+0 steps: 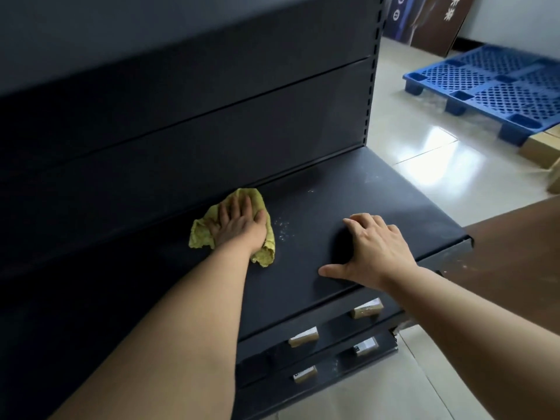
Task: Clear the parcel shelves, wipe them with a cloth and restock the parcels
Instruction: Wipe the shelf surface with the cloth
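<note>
On the top shelf point(348, 207) in front of you, your left hand point(239, 222) lies flat on the yellow cloth point(200, 234), fingers straight and together, pressing it onto the dark metal close to the back panel point(212, 131). The cloth is crumpled, and its edges show on the left of your hand, past your fingertips and below your wrist. Just to the right of it, pale specks of dust point(283, 228) dot the shelf.

Your right hand point(375, 247) rests on the same shelf nearer the front edge, well apart from the cloth. Its fingers are slightly bent with the tips on the metal, the thumb is spread out to the left, and it holds nothing.

No parcels sit on this shelf where you can see it. Below it, two lower shelves jut out, and four parcels show at their front edges. Two are on the upper one, a right parcel point(366, 309) and a left parcel point(304, 336). Two labelled ones point(365, 346) are on the shelf beneath, the other at point(305, 373). Only their front ends are visible.

To your right, a blue pallet point(491, 83) stands on the glossy tiled floor point(439, 165), with a cardboard box point(539, 147) just beside its near corner. Printed boards point(430, 16) lean against the far wall.
</note>
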